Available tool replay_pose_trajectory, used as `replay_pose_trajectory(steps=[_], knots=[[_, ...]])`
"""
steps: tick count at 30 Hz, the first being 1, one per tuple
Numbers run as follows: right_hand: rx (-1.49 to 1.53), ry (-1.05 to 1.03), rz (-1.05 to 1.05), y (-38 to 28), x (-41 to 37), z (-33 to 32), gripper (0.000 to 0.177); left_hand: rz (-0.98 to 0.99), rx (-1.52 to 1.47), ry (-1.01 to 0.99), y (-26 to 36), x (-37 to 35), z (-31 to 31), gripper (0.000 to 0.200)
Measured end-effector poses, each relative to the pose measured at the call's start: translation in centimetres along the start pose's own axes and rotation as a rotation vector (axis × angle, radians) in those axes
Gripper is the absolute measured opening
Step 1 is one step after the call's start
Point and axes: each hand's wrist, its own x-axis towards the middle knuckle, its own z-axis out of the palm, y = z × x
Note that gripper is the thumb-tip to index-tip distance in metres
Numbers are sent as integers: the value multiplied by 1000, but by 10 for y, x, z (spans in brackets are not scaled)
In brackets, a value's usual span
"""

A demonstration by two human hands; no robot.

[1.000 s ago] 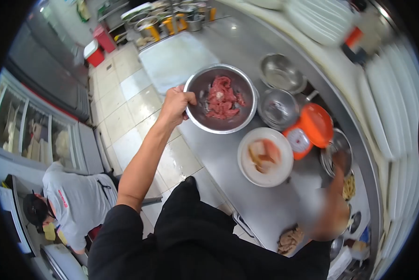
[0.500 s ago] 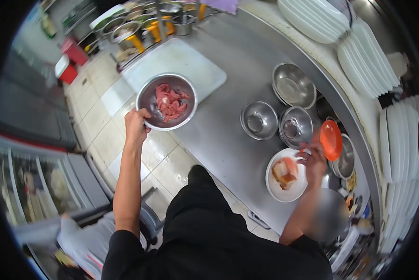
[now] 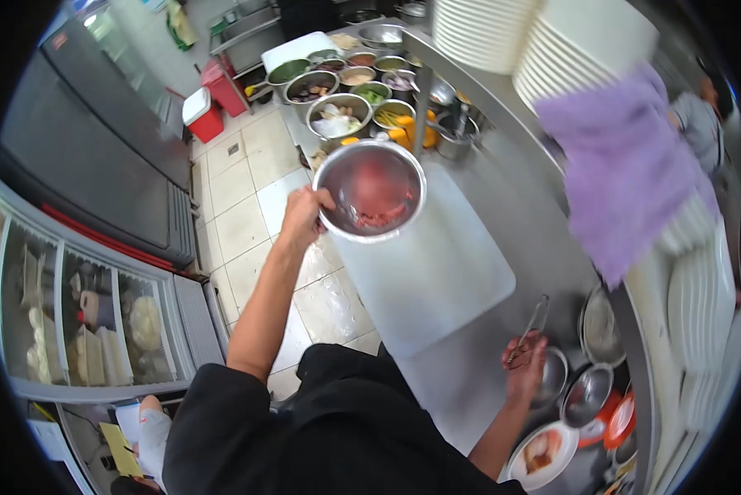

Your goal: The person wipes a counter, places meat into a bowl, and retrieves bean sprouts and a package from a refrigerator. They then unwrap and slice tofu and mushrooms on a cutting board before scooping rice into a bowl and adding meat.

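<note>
My left hand [image 3: 307,216] grips the rim of a metal bowl [image 3: 331,169], thumb over the inside edge. Raw red meat [image 3: 378,198] lies in this bowl, which is held up and overlaps the far end of a white cutting board [image 3: 432,272]. In my right hand [image 3: 525,367] is a thin metal wire tool [image 3: 541,310] with a looped end, its lower part hidden by the fingers. Right beside that hand stands a small metal bowl [image 3: 555,375]. Closer to my body, a white plate [image 3: 520,472] holds a piece of cooked-looking meat [image 3: 538,454].
Pans of cut ingredients [image 3: 337,118] line the far counter behind a metal post [image 3: 422,120]. A purple cloth [image 3: 618,157] hangs from the shelf over stacked white plates [image 3: 700,297]. Orange bowls [image 3: 620,421] sit at the right. Another person's arm [image 3: 152,429] shows at lower left.
My view has swung left toward the ingredient pans. The bowl of meat has moved forward with my left hand. My right hand has left the plate's side and now holds the wire tool.
</note>
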Motion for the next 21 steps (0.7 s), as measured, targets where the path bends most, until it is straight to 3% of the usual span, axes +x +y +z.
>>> replay_pose_trajectory(steps=[4,8,9,10,12,14,15,18,21], knots=[[-110,-82,30,18,55,75,24,119,-73,85,67,96,-21,6],[-96,-217,3,49,94,127,22,209,-181,113,117,241,-31,5],[-167,-170,-14,61,100,138,22,178,-211,80,135,275,-27,3],[-237,-117,-30,74,106,148,22,196,-218,169,148,309,-18,2],[-193,-52,-23,94,112,166,18,193,-213,168,163,399,-9,2],[-378,57,0,112,120,191,13,198,-192,227,173,471,8,6],[-281,157,71,117,126,207,12,158,-213,224,176,511,14,9],[-383,389,-58,127,152,239,12,69,-235,288,173,612,31,13],[-684,613,-136,126,178,255,9,34,-261,242,149,699,37,21]])
